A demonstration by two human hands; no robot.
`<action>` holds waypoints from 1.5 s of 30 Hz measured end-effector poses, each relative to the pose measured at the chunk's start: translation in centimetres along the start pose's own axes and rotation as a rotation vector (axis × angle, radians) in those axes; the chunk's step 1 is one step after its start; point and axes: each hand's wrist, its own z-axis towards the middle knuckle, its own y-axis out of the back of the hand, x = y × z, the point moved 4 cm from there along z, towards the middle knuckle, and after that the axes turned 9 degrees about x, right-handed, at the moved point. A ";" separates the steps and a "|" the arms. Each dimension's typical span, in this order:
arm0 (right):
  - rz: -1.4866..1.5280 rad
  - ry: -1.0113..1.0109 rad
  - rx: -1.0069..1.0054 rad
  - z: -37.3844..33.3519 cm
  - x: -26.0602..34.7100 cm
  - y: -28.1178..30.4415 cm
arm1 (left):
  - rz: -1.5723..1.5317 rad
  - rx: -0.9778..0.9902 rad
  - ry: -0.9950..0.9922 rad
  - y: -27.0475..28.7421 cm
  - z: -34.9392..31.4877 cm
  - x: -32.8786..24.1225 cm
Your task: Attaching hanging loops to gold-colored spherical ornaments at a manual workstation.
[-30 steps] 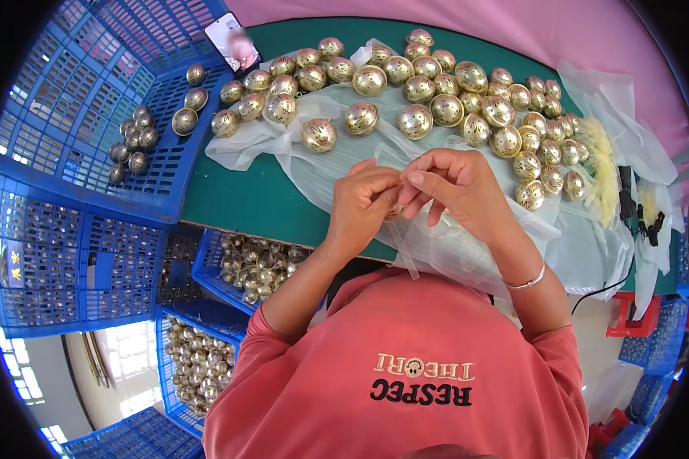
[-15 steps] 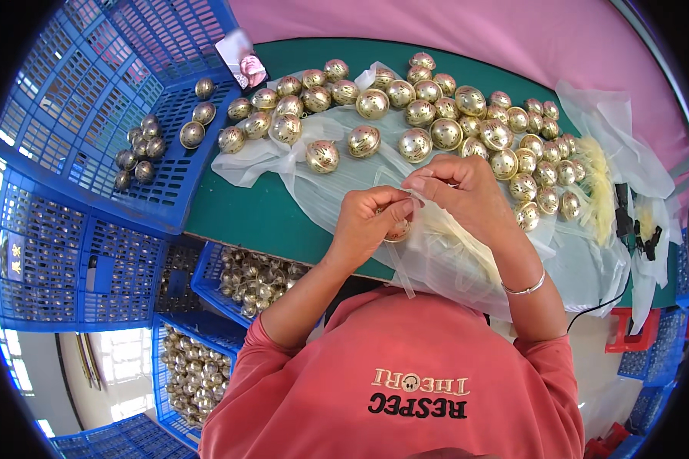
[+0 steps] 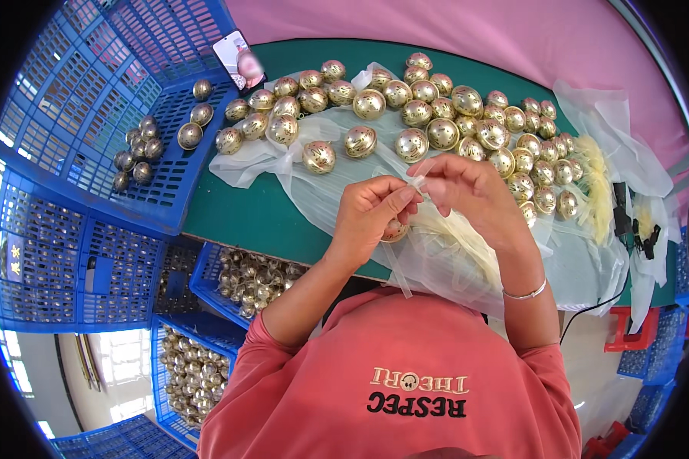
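My left hand (image 3: pixel 369 218) is closed, thumb and fingers pinching a whitish translucent ribbon (image 3: pixel 416 182) that bunches up above the fingertips. A long tail of the ribbon hangs below, toward the table's near edge. Just under the left fingers sits a shiny gold ball (image 3: pixel 395 230) with dark markings, partly covered by the hand. My right hand (image 3: pixel 475 197), bracelet on its wrist, meets the left one at the bunched ribbon with curled fingers. Its fingertips overlap the ribbon, so the exact grip is partly hidden. Pale yellow strands (image 3: pixel 467 241) lie beneath the right hand.
Many gold balls (image 3: pixel 442 134) cover the back of the green table (image 3: pixel 237 210) on translucent sheeting. A phone (image 3: pixel 239 60) leans by a blue crate (image 3: pixel 195 172) holding several balls at left. Lower crates hold more balls (image 3: pixel 191 375). Yellow strands (image 3: pixel 595 183) lie at right.
The ribbon now bunches into a small loop or knot between my fingertips. My right hand has turned and shifted slightly, its fingers now more curled; the left stays nearly in place.
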 end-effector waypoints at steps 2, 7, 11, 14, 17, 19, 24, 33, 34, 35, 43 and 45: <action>0.005 0.059 0.011 -0.2 -0.2 0.3 | 0.019 0.004 -0.011 -0.2 0.2 -0.1; -0.159 -0.048 -0.044 -0.2 0.5 1.6 | 0.081 0.048 0.070 -0.7 0.4 0.2; -0.024 -0.011 -0.074 -0.2 -0.3 2.2 | 0.089 0.048 0.041 -1.4 0.7 0.4; -0.085 0.002 -0.081 -0.4 0.1 2.2 | 0.038 -0.008 -0.025 -2.1 1.0 0.0; -0.160 0.001 -0.104 -0.7 0.8 1.9 | 0.009 -0.030 -0.068 -1.8 0.9 0.5; -0.281 0.027 -0.180 -0.9 1.5 1.8 | 0.088 -0.053 -0.085 -1.5 0.6 0.4; -0.503 0.059 -0.198 -1.1 3.0 1.1 | 0.085 -0.047 -0.083 -1.1 -0.1 0.1; -0.809 0.453 -0.173 -1.5 6.0 -0.6 | 0.513 -0.104 -0.388 -1.2 -0.7 -2.9; -0.744 0.456 -0.133 -1.4 6.1 -0.6 | 0.820 -0.191 -0.667 -2.0 -1.4 -4.7; -0.738 0.459 -0.136 -1.4 6.3 -0.5 | 0.825 -0.189 -0.665 -1.7 -1.4 -6.0; -0.342 0.377 0.098 -1.5 5.2 0.2 | 1.999 0.449 -1.278 -6.6 -1.8 -10.4; -0.325 0.405 0.026 -1.5 4.2 0.4 | 2.104 0.544 -1.137 -7.9 -1.4 -10.9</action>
